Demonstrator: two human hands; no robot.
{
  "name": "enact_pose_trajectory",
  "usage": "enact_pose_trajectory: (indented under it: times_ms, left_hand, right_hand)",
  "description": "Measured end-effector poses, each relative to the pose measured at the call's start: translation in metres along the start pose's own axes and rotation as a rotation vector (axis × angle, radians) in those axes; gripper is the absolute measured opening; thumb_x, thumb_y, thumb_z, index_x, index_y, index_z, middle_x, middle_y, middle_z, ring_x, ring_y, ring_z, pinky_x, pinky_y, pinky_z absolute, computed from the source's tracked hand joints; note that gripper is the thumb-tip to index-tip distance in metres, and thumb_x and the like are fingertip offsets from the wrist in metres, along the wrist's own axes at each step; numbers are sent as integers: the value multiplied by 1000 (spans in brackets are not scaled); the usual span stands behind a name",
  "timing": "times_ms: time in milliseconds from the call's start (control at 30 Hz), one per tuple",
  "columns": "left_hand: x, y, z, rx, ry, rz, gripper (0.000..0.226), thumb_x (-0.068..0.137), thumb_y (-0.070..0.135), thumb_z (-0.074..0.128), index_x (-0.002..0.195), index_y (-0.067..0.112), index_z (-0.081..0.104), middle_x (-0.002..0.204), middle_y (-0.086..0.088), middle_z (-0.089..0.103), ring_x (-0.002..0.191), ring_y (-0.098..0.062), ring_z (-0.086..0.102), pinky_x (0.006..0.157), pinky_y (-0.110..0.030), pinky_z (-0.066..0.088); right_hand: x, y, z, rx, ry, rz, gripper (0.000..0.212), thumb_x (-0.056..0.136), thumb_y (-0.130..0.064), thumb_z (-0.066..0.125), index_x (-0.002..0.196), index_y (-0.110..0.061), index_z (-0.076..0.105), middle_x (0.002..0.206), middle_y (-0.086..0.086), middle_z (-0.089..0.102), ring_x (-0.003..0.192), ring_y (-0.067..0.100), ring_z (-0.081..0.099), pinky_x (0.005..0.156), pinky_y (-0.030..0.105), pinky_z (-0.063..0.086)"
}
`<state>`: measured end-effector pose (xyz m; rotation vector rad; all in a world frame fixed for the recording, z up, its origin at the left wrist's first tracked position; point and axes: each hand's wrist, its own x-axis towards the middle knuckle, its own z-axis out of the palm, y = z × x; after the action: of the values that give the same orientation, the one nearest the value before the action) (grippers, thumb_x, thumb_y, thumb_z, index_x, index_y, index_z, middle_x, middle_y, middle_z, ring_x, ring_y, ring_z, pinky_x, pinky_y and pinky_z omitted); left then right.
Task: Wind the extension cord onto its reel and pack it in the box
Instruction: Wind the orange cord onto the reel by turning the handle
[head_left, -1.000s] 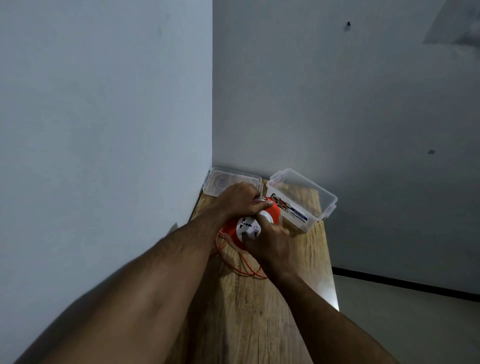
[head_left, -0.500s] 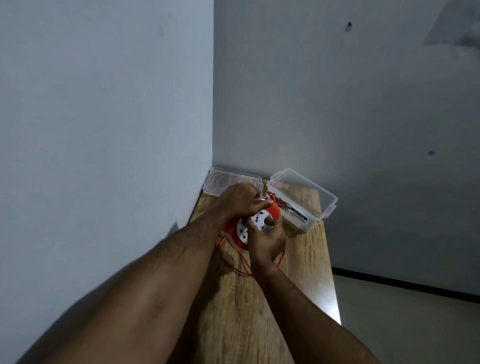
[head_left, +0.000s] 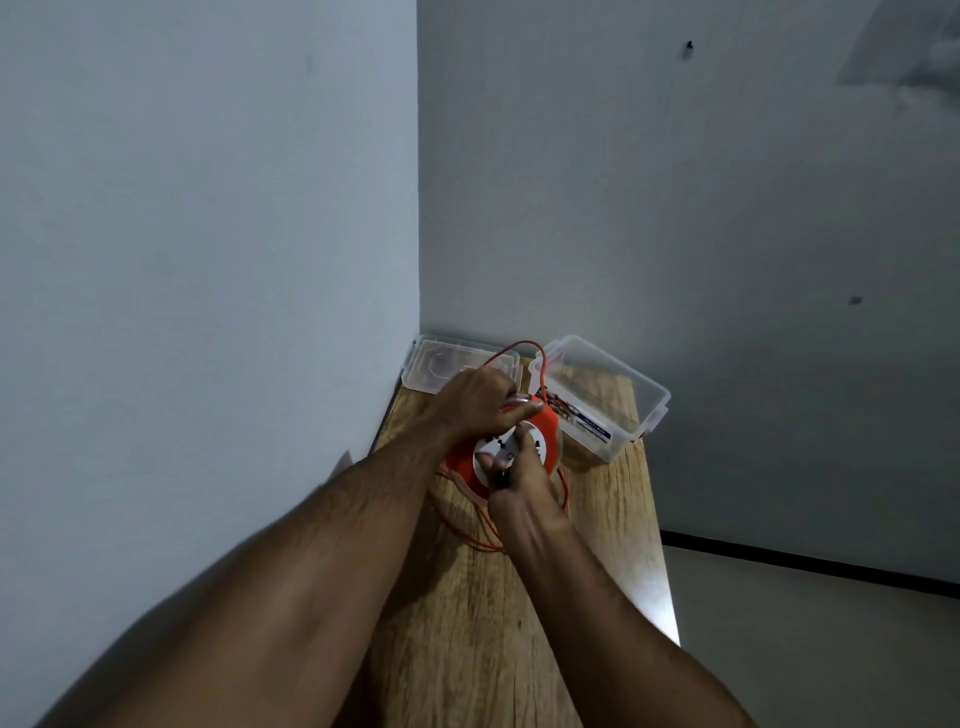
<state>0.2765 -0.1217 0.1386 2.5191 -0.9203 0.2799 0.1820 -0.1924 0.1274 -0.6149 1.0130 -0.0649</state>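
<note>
Cord (head_left: 519, 349) now loops up behind reel (head_left: 545, 426).

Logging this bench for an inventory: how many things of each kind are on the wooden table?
Orange cord reel with its cord: 1
Clear plastic box: 1
Clear lid: 1
Total: 3

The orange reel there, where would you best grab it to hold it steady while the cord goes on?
Grip the reel by its orange rim, coming from above and the far side, as the left hand does now. That probably leaves the white socket face free for the right hand to turn, and keeps fingers clear of the loose cord on the table.
</note>
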Motion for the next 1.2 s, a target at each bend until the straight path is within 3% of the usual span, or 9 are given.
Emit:
enact_pose_trajectory:
  times_ms: [67,200,333,500,633,867,1033,1100,1200]
  left_hand:
    - [-2,-4,-1,-38,24,-30,51,94,55,59,64,14,55,61,1,51,55,-11,48,56,-24,32]
    - [-6,-14,-1,-63,37,-86,51,96,55,57,65,14,54,63,-3,55,57,-13,51,58,-27,36]
    - [-4,-16,-5,-94,11,-94,50,96,52,59,66,12,57,62,-4,56,57,-14,52,58,-26,36]
    - [-2,-12,-6,-101,-12,-62,52,95,53,60,63,12,57,57,-1,51,53,-9,48,55,-24,31]
    - [-1,-11,-6,-96,-42,-45,54,94,56,60,64,11,59,61,-1,55,55,-10,50,56,-23,32]
    - [-4,-3,-7,-62,-23,-25,51,92,59,59,59,22,51,60,3,51,56,-10,50,58,-28,38]
    - [-4,-2,-6,-68,-2,-74,53,93,61,58,66,15,59,63,-1,56,58,-13,52,60,-28,41]
    - [-3,-2,-6,-96,15,-93,54,92,61,57,63,16,56,61,-1,55,56,-13,52,57,-27,38]
    - [-2,-1,-6,-113,57,-75,54,93,56,60,60,14,56,56,0,52,53,-11,49,55,-25,32]
  right_hand:
    - [-3,2,-8,-199,14,-214,49,83,-34,83,113,-8,55,108,13,67,86,27,72,56,35,61]
    - [9,0,-39,-943,-205,-1332,14,89,-19,69,100,-18,60,94,-2,66,84,10,64,75,41,60]
    - [26,-12,-60,-1689,-457,-1914,43,91,-25,37,125,-19,63,131,13,56,131,30,49,108,54,41]
    - [24,-25,-62,-1977,-437,-1922,53,90,-28,37,141,-25,54,144,18,48,141,37,41,112,66,31]
    - [26,-33,-57,-2036,-375,-2030,50,88,-41,68,136,-31,57,144,13,46,135,32,44,112,59,30]
    - [31,-33,-50,-2001,-316,-2085,56,77,-45,77,128,-28,63,114,11,64,104,30,60,96,52,43]
    - [24,-32,-50,-1744,-312,-1850,55,82,-52,53,130,-27,62,87,4,75,87,24,70,99,46,47]
    - [24,-27,-50,-1617,-293,-1706,53,83,-50,64,130,-27,62,92,0,76,92,19,71,104,46,48]
    - [22,-14,-46,-1355,-190,-1481,57,80,-51,75,131,-28,63,99,-4,76,89,10,70,89,28,55]
